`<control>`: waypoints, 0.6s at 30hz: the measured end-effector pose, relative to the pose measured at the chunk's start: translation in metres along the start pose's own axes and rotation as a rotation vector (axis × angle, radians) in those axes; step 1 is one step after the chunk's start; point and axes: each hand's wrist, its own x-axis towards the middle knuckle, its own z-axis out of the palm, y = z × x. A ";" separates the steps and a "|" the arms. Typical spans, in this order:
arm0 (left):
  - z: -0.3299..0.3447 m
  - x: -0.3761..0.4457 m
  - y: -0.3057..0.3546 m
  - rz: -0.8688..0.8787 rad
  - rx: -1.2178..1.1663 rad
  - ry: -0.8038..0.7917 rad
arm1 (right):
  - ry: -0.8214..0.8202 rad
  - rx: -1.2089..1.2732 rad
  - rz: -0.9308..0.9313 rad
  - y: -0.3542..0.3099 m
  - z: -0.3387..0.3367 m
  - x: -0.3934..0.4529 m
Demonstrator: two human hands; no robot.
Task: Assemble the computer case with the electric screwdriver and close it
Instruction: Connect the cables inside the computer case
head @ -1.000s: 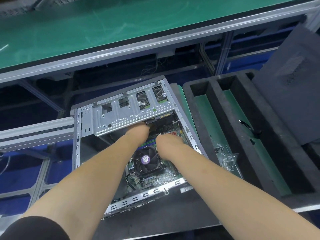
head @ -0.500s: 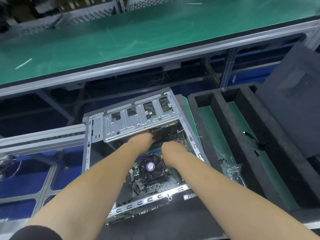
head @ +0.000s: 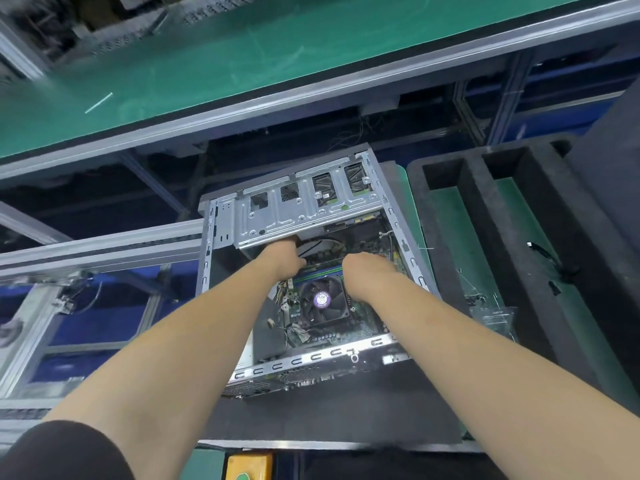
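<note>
An open metal computer case (head: 221, 237) lies on its side in front of me, showing the motherboard and a black cooler fan (head: 321, 303). A silver drive cage (head: 304, 209) spans its far end. Both my arms reach into the case. My left hand (head: 282, 256) goes under the near edge of the drive cage, and its fingers are hidden there. Just beyond the fan, my right hand (head: 367, 268) is bent down over the board with its fingers out of sight. No electric screwdriver is in view.
A black foam tray (head: 485, 237) with long slots lies to the right, holding a clear plastic bag (head: 495, 317) and a small black cable (head: 554, 265). A dark panel (head: 609, 161) leans at far right. A green conveyor (head: 242, 46) runs across the back.
The view has drifted, so the case sits lower and further right in frame. Both hands stay inside the case in nearly the same places; a pale cable shows beside the left hand.
</note>
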 end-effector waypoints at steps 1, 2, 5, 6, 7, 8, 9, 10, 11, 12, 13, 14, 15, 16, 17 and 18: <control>-0.002 -0.005 0.005 -0.028 0.017 0.000 | -0.002 -0.003 0.003 0.000 0.000 0.000; -0.004 -0.009 0.010 -0.072 0.049 0.013 | -0.005 -0.007 0.006 0.000 0.001 0.001; 0.003 -0.033 0.026 -0.081 0.224 0.159 | -0.011 -0.010 0.016 -0.001 0.002 0.003; 0.010 -0.037 0.029 -0.026 0.317 0.224 | -0.012 -0.009 0.017 -0.002 0.002 0.004; 0.016 -0.039 0.031 0.039 0.376 0.257 | -0.012 -0.009 0.019 -0.002 0.002 0.005; 0.020 -0.040 0.032 0.099 0.424 0.260 | -0.012 -0.011 0.019 -0.003 0.002 0.005; 0.022 -0.037 0.032 0.116 0.425 0.253 | -0.014 -0.016 0.017 -0.003 0.003 0.006; 0.023 -0.032 0.030 0.105 0.388 0.232 | -0.014 -0.019 0.016 -0.003 0.004 0.006; 0.023 -0.028 0.029 0.095 0.339 0.221 | -0.011 -0.022 0.015 -0.003 0.004 0.007; 0.022 -0.024 0.029 0.083 0.276 0.204 | -0.010 -0.025 0.014 -0.003 0.005 0.007; 0.021 -0.022 0.031 0.074 0.199 0.174 | -0.013 -0.029 0.013 -0.003 0.005 0.008; 0.020 -0.021 0.034 0.071 0.126 0.155 | -0.017 -0.033 0.011 -0.002 0.005 0.008; 0.020 -0.019 0.033 0.063 0.060 0.182 | -0.018 -0.038 0.008 -0.002 0.005 0.009; 0.019 -0.019 0.030 0.046 -0.006 0.227 | -0.017 -0.044 0.004 -0.002 0.005 0.009; 0.017 -0.019 0.027 0.025 -0.053 0.278 | -0.016 -0.050 0.000 -0.003 0.006 0.009; 0.015 -0.022 0.023 0.008 -0.067 0.311 | -0.014 -0.053 -0.002 -0.003 0.006 0.009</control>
